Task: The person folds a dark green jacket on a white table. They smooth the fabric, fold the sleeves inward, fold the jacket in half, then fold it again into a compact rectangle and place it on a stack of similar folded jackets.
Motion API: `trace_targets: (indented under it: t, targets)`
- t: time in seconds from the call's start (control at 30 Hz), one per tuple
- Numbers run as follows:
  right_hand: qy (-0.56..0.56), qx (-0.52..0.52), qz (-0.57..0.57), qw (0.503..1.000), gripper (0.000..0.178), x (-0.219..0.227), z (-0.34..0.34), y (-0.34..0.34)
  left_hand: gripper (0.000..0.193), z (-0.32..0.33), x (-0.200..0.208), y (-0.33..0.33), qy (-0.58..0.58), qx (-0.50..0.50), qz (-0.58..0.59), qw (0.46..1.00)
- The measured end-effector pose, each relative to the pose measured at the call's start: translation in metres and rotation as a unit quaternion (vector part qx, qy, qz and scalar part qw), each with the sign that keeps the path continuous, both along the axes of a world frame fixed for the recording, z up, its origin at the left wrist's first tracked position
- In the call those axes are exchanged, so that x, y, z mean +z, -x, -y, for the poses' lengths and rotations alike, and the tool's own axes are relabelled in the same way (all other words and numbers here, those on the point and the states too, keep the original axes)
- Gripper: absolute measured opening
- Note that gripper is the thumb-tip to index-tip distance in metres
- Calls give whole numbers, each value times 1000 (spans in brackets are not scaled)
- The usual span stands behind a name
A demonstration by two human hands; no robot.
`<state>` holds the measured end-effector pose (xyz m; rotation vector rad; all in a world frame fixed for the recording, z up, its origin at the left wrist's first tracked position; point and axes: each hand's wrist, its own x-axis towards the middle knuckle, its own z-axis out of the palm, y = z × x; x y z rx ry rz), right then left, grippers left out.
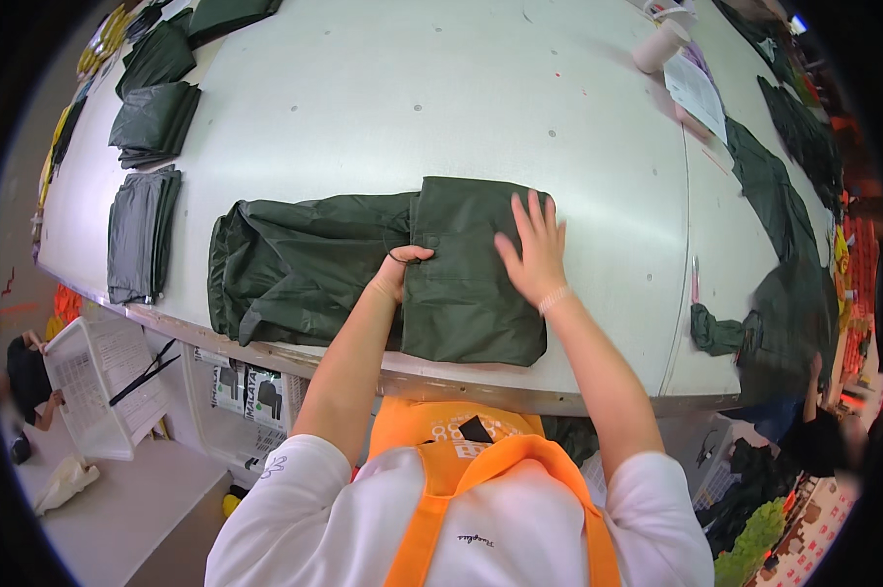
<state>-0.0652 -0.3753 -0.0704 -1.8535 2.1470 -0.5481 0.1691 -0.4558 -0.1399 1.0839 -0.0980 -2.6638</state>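
A dark green garment of smooth, slightly shiny fabric lies across the near part of the table. Its right part is folded over into a flat rectangular panel, while the left part is loose and wrinkled; I cannot tell which kind of garment it is. My left hand grips the panel's left edge, thumb on top and the other fingers mostly hidden in the fold. Spread flat near the panel's upper right edge, my right hand presses on the fabric with its fingers apart.
Stacks of folded dark green garments line the table's left side. At right are more dark garments, a white roll, paper sheets and a small pointed tool. A white crate stands below left; another person's hands are near it.
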Motion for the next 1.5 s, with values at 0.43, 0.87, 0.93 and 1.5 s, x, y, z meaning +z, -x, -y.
trace_targets:
  t: [0.43,0.87,0.93,1.5]
  targets:
    - [-84,58,-97,990,71,-16,-66,-68,60,-9,75,-29,614,11,480,626]
    - [-108,147,21,983,35,67,62,-162,117,40,41,-144,825,-299,297,377]
    - [-138,137,206,959,26,82,148,-205,117,41,34,-145,816,-286,280,417]
    - [-74,-183,449,871,55,-61,610,-573,123,7,-42,-112,759,-121,125,627]
